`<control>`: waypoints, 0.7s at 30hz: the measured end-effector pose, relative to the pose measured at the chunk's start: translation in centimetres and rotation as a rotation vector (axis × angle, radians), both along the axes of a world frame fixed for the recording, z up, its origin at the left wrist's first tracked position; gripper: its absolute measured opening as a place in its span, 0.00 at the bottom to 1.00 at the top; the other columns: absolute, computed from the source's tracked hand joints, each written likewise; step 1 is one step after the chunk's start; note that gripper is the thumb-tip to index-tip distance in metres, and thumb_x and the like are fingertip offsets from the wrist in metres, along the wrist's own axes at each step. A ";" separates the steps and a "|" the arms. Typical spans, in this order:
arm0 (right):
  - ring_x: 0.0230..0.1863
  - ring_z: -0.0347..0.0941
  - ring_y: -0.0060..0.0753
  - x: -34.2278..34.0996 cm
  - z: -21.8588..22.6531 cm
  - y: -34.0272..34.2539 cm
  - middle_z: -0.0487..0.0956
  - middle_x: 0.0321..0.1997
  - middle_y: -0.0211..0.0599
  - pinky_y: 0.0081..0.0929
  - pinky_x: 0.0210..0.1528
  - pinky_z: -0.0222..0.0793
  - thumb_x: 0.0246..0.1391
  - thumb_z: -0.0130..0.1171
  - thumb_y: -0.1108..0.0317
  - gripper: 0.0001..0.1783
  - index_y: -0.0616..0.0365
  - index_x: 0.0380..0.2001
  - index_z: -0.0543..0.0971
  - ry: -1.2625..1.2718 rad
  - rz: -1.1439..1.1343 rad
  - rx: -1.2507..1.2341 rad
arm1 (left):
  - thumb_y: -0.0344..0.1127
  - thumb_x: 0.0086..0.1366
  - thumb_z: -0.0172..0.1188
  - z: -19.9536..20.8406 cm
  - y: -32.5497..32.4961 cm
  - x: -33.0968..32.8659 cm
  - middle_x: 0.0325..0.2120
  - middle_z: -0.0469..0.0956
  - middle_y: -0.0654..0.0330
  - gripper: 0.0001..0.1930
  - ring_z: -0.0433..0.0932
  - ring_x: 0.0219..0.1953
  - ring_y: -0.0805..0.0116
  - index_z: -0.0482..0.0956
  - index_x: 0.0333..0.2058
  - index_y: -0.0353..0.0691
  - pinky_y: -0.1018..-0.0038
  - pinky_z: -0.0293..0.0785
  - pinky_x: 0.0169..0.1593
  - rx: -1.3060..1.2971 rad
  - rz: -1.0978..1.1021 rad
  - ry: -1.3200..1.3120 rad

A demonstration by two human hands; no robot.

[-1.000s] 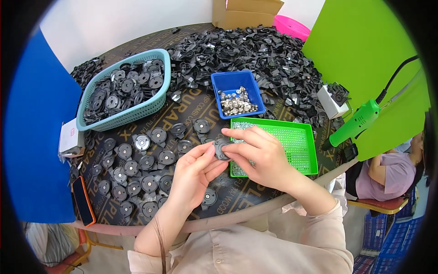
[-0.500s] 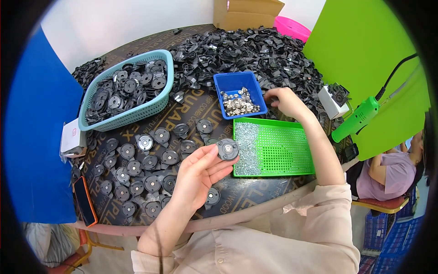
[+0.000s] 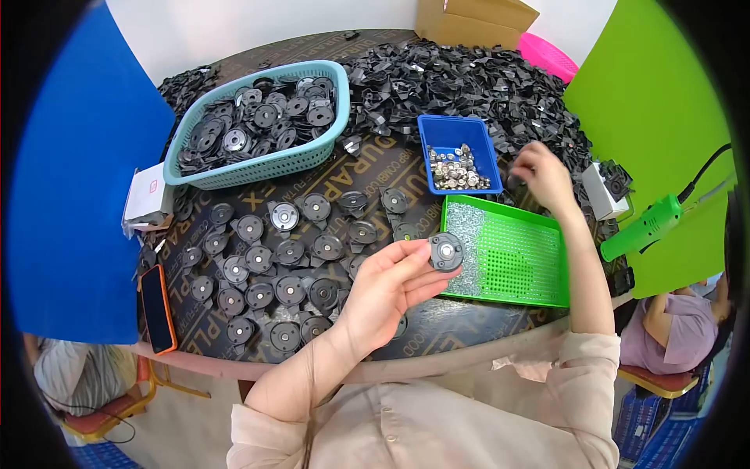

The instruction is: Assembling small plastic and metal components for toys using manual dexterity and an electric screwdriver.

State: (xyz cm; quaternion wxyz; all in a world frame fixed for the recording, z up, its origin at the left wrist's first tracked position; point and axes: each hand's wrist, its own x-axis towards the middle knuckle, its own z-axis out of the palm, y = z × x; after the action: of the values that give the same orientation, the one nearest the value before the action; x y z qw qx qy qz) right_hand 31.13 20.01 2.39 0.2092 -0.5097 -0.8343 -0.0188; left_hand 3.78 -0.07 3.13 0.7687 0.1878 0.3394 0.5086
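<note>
My left hand (image 3: 391,288) pinches a round black plastic disc part (image 3: 446,252) by its edge, with a shiny metal piece at its centre. It is raised over the left end of the green tray (image 3: 539,302). My right hand (image 3: 547,181) is closed, thumb against fingers, just right of the blue bin (image 3: 426,156), by the heap of black plastic clips (image 3: 461,82). Something dark shows at its fingertips, too blurred to name. Small metal rounds (image 3: 461,173) lie in the blue bin. Tiny silver screws (image 3: 466,227) fill the tray's left end.
Several similar disc parts (image 3: 289,291) lie spread across the table, left of my left hand. A teal basket (image 3: 258,170) holds more discs. An orange-cased phone (image 3: 158,309) lies near the front left edge. A green electric screwdriver (image 3: 642,227) hangs at right, beside a white box (image 3: 603,194).
My right hand has lifted from the heap's edge and come back slightly toward me, fingers pinched. My left hand still holds the disc part. The whole view has shifted.
</note>
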 end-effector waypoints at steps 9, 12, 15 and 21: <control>0.51 0.75 0.42 -8.5 7.3 -14.3 0.81 0.41 0.36 0.45 0.56 0.67 0.44 0.65 0.72 0.07 0.57 0.29 0.78 0.127 0.470 0.055 | 0.38 0.69 0.52 -1.0 -0.5 0.1 0.42 0.78 0.56 0.13 0.80 0.44 0.64 0.70 0.47 0.38 0.72 0.76 0.48 -0.043 0.050 0.057; 0.51 0.75 0.41 -9.3 6.3 -16.0 0.81 0.42 0.34 0.48 0.57 0.66 0.44 0.65 0.70 0.07 0.55 0.29 0.78 0.095 0.488 0.088 | 0.38 0.69 0.51 -1.1 -0.4 0.5 0.40 0.79 0.59 0.12 0.80 0.40 0.68 0.72 0.47 0.39 0.71 0.76 0.47 -0.047 0.052 0.064; 0.50 0.75 0.41 -9.7 5.3 -16.0 0.81 0.43 0.33 0.45 0.55 0.68 0.44 0.65 0.71 0.07 0.56 0.29 0.78 0.114 0.475 0.072 | 0.37 0.69 0.51 -1.0 -0.4 0.5 0.40 0.79 0.59 0.12 0.80 0.42 0.69 0.72 0.47 0.39 0.72 0.77 0.46 -0.054 0.022 0.031; 0.45 0.77 0.42 -9.7 4.2 -15.9 0.80 0.43 0.37 0.35 0.45 0.73 0.45 0.63 0.76 0.07 0.59 0.31 0.77 0.327 0.491 -0.091 | 0.36 0.68 0.52 -1.0 -0.5 0.4 0.41 0.79 0.59 0.12 0.79 0.44 0.68 0.73 0.46 0.37 0.72 0.77 0.48 -0.042 0.000 -0.007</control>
State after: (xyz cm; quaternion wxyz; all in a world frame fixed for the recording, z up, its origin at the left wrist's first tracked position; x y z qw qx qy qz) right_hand 21.43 4.16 6.57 0.3162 -0.2980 -0.8877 0.1520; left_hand 4.15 -0.61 2.11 0.7736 0.1695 0.3472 0.5022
